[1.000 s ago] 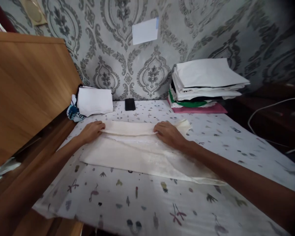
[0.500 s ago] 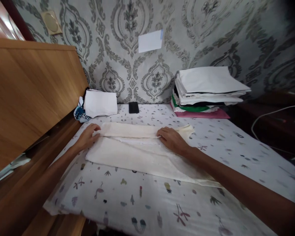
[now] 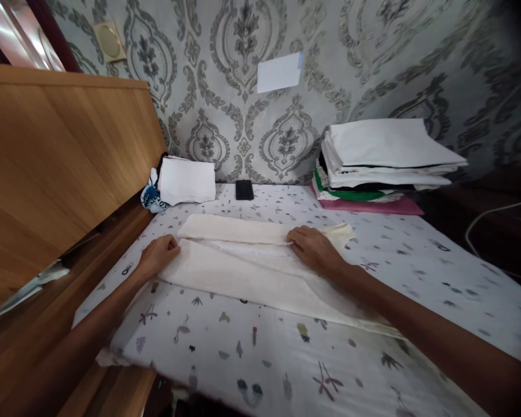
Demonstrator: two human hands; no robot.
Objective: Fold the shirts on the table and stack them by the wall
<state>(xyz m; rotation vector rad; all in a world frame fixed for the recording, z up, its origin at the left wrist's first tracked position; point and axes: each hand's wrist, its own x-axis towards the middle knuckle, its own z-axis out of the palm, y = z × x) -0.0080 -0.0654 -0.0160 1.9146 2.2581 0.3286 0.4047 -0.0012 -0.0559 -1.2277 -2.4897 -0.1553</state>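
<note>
A cream cloth garment [image 3: 243, 278] lies partly folded on a white printed sheet [image 3: 226, 359], its far part doubled over in a long strip. At the garment's left edge, my left hand [image 3: 158, 255] is closed, fingers curled in a pinch on the fabric edge. My right hand [image 3: 312, 248] rests at the right part of the folded strip, its fingers closed on the strip's near edge. A short pointed piece of the garment sticks out beyond my right hand.
Behind the garment are a small white cloth stack [image 3: 187, 180], a black phone-like object [image 3: 244, 190] and a tall pile of folded clothes [image 3: 382, 145]. A wooden panel [image 3: 69, 156] stands at left; patterned wallpaper [image 3: 226, 104] is behind. A white cable [image 3: 481, 223] hangs at right.
My left hand has moved slightly nearer along the garment's left edge, and its fingers have closed. The view has shifted a little. My right hand stays on the strip.
</note>
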